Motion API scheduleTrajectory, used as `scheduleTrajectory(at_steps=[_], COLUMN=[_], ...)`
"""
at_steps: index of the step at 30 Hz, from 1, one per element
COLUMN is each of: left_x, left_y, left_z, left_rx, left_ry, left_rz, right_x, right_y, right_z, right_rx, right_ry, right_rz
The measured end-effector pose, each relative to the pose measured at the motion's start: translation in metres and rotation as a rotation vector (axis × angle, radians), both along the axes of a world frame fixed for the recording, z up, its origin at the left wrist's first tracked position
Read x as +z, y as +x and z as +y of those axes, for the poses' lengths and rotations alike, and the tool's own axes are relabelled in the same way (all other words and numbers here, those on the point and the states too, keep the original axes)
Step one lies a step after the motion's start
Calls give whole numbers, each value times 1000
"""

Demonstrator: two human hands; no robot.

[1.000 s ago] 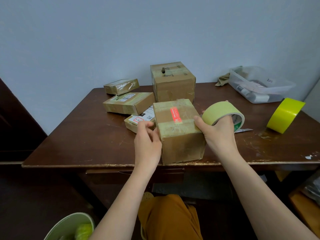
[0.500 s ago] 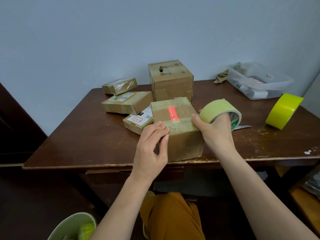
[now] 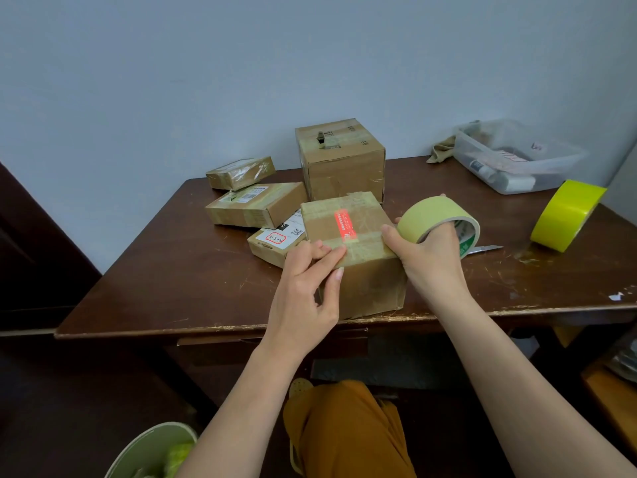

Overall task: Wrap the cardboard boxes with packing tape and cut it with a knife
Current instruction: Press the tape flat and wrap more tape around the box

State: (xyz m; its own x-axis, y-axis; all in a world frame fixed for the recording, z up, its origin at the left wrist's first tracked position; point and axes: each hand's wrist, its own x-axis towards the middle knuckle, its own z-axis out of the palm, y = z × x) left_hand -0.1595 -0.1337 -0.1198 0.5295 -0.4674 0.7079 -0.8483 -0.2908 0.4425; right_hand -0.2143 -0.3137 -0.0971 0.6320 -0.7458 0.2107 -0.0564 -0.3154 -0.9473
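Left hand (image 3: 303,291) pressed flat fingers on box (image 3: 355,250). Right hand (image 3: 431,260) gripped tape roll (image 3: 434,219) at box's 3 o'clock.

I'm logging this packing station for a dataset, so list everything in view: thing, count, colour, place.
cardboard box being taped: 1, brown with red sticker, front table edge
other cardboard boxes: 4, brown, behind and left of it
tape roll in hand: 1, pale green, right of the box
spare tape roll: 1, bright yellow, right side of table
knife: 1, silvery blade, behind the held roll
plastic bin: 1, clear, back right corner
cloth: 1, tan, left of bin
table: 1, dark brown
bucket: 1, green, floor lower left
left hand: presses tape on box top
right hand: holds roll, fingers through core
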Motion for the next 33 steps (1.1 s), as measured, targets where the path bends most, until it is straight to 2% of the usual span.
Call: scheduleTrajectory(at_steps=[7,9,12,14,15,17,19,22,23,26,27,33], left_x=[10,12,19,29,35,45,55,68,69,62,60,56], left_y=[1,1,2,4,5,7,8,8,10,14,15,20], left_z=[0,-1,1,3,3,-1,-11,-34,-42,-60,-63,-67], left_rx=[32,23,-79,-172,-182,-95,22,26,19,137,176,208], left_ry=[121,130,6,-160,-239,-255,-134,46,158,689,790,860], left_rz=[-76,-45,295,565,650,645,495,313,287,216,204,181], right_x=[0,-1,1,4,4,4,4,4,3,2,1,-3], right_y=[0,0,-1,-3,-3,-4,-5,-5,-5,-5,-5,-7], right_z=[-1,-1,0,1,1,2,2,2,2,0,-1,-13], right_rx=[14,25,34,37,38,38,38,49,59,96,110,138], right_ry=[-4,8,16,21,26,24,30,28,26,40,78,511], right_rz=[-13,-9,6,15,19,26,31,18,7,-9,-5,-67])
